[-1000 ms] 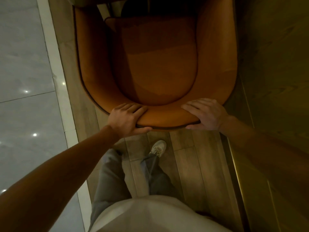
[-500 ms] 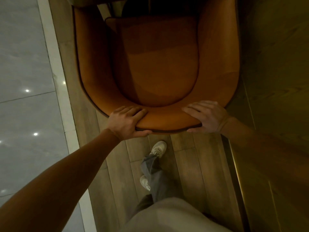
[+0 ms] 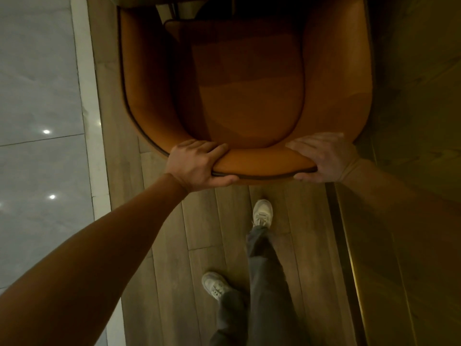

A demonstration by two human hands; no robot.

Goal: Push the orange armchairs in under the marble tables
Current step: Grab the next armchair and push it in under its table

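Orange armchair (image 3: pixel 249 96) sits on the wood floor (image 3: pixel 224 221), its front near what looks like the surface edge (image 3: pixel 139 0). Our left hand (image 3: pixel 197 166) and right hand (image 3: pixel 321 161) grip the backrest rim. Mid-push, we reckon; next up is an even, straight shove.

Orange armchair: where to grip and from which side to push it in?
Grip the orange armchair by the top rim of its curved backrest, coming from behind. The rim is rounded and thin enough to wrap: the left hand and right hand sit apart on it, fingers over the top, thumbs on the outer face. The seat opens away.
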